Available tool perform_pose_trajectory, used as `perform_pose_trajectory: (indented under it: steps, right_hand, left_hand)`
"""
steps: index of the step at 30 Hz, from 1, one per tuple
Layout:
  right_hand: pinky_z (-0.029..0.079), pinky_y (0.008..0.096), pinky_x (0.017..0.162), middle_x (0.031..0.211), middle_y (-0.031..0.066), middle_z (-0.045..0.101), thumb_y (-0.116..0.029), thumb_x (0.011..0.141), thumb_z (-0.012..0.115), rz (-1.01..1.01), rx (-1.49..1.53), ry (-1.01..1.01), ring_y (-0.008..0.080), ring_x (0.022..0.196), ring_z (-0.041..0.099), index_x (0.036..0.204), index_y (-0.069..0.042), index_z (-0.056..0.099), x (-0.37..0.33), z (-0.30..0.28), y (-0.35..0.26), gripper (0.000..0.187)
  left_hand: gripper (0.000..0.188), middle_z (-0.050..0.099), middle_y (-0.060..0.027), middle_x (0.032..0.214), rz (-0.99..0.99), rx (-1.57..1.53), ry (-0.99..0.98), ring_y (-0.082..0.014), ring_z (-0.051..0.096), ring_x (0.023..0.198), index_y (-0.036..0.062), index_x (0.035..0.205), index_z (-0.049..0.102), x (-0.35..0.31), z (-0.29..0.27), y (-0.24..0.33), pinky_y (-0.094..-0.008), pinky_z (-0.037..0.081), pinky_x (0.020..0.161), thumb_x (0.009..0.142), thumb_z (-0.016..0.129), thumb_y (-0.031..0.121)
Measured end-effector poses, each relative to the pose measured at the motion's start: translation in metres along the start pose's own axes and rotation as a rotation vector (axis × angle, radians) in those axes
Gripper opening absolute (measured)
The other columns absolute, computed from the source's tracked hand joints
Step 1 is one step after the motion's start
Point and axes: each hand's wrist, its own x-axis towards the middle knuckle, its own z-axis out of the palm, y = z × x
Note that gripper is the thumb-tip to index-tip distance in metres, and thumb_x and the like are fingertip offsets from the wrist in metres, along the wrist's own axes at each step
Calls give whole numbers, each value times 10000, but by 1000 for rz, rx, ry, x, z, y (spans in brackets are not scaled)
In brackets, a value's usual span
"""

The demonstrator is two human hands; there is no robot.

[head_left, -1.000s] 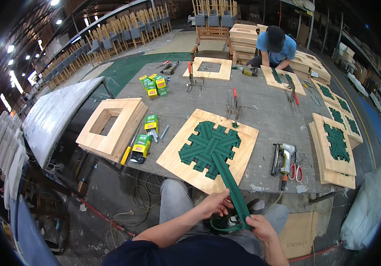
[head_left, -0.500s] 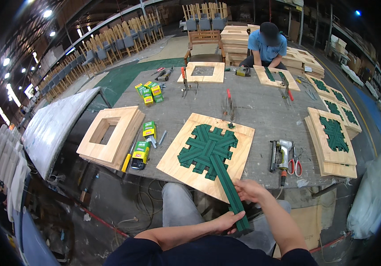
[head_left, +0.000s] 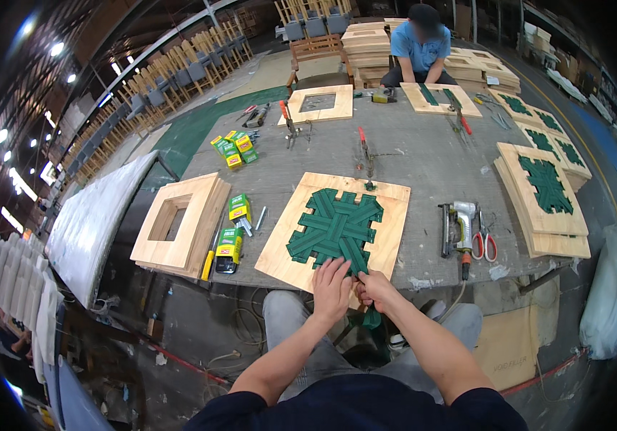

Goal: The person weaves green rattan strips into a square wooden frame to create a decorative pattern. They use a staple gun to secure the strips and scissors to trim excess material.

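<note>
A square plywood board lies tilted at the table's near edge, its middle covered by crossed, woven strips of green webbing. One long strip of green webbing runs from the weave toward me, and its loose end hangs below the board's edge. My left hand rests on the board's near edge with its fingers stretched out over the webbing. Beside it, my right hand is closed round the long strip at the board's edge. A red-handled clamp stands at the board's far corner.
Right of the board lie a staple gun and red-handled scissors. Green-yellow staple boxes and a stack of wooden frames are at left. Webbed panels are piled at right. A co-worker sits across the table.
Both hands have moved up from the strip's hanging part to the board's near edge. My left hand has let go of the strip's end and now lies flat; my right hand grips the strip.
</note>
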Motion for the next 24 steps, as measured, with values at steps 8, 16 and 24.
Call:
perform_pose_trajectory:
  steps: [8, 16, 24]
  right_hand:
    - [319, 328, 443, 659, 7, 506, -269, 1111, 457, -95, -190, 158, 136, 490, 404, 990, -37, 635, -34, -18, 33, 316]
    - [441, 379, 598, 654, 50, 573, -288, 1094, 475, -288, -369, 277, 191, 594, 551, 915, -32, 653, -62, -23, 74, 359]
    - [480, 456, 719, 742, 162, 628, -291, 1081, 457, -362, -561, 274, 327, 730, 645, 895, -20, 630, -80, -32, 73, 371]
  left_hand:
    - [542, 415, -19, 1639, 33, 232, -174, -401, 315, 1513, 234, 1570, 459, 8, 31, -17, -621, 189, 1218, 1045, 464, 365]
    - [477, 452, 8, 1617, 74, 335, -299, -425, 324, 1504, 249, 1521, 530, 11, 37, -16, -664, 194, 1198, 1075, 407, 365]
    - [448, 550, 25, 1540, 81, 281, -308, -389, 356, 1503, 211, 1439, 626, 9, 41, -19, -608, 139, 1236, 1085, 377, 327]
